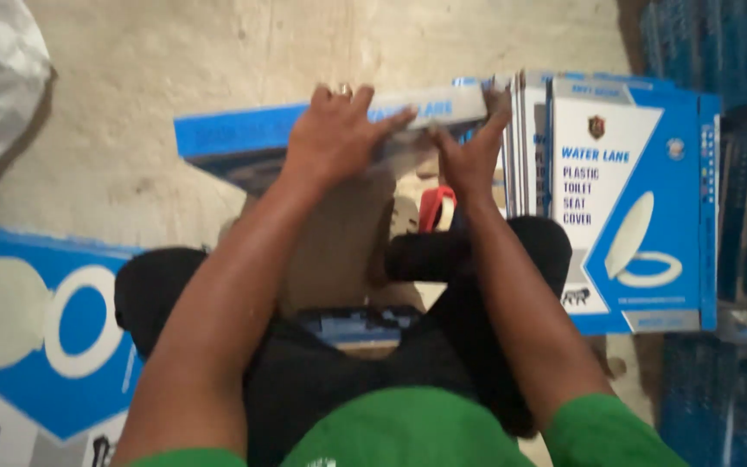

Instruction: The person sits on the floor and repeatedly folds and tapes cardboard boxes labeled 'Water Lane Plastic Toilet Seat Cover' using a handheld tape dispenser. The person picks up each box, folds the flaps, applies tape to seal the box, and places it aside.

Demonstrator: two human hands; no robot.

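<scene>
I see my left hand (332, 138) pressed palm-down, fingers spread, on the top edge of a flat blue-and-white cardboard carton (244, 143), which stands on edge across my lap, in front of my knees; this hand holds the carton steady rather than gripping round it. My right hand (470, 149) meets the same edge from the right, fingers raised against the carton's end, but I cannot tell whether they pinch a flap or only press it. My judgement is that the two hands bear on the edge from both sides so that the thin board does not buckle. A red-rimmed roll of tape (436, 207) lies just beneath the hands. Near my right, a row of upright blue-and-white printed cartons (633, 199) stands on the concrete floor (218, 52). Another blue carton with a white ring picture (36, 337) lies at my left.
</scene>
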